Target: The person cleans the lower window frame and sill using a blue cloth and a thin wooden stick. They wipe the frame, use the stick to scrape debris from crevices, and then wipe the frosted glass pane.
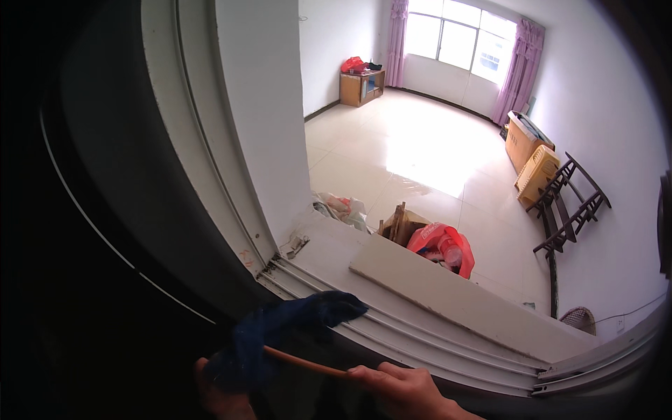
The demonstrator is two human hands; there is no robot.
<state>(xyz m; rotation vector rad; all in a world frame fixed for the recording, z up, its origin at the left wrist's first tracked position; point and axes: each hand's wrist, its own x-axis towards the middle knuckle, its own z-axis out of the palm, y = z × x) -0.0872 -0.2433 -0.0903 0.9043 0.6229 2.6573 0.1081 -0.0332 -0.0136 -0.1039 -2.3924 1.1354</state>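
My right hand (412, 388) grips a thin orange-brown stick (307, 361) at its near end. The stick's other end disappears into a dark blue cloth (283, 320). In the shade at lower left, my left hand (226, 401) holds the lower bunched part of that cloth. The cloth's upper end reaches over the white metal sliding-window track (420, 349); whether it touches the rails I cannot tell. Dark grime marks the track's corner (270, 265).
Past the track lies a sill with a loose pale slab (446, 299). Beyond are a red plastic bag (443, 244), a whitish bag (344, 210), a wooden cabinet (362, 88), a yellow plastic stool (539, 176) and a dark wooden frame (569, 205). The window frame (210, 131) rises at left.
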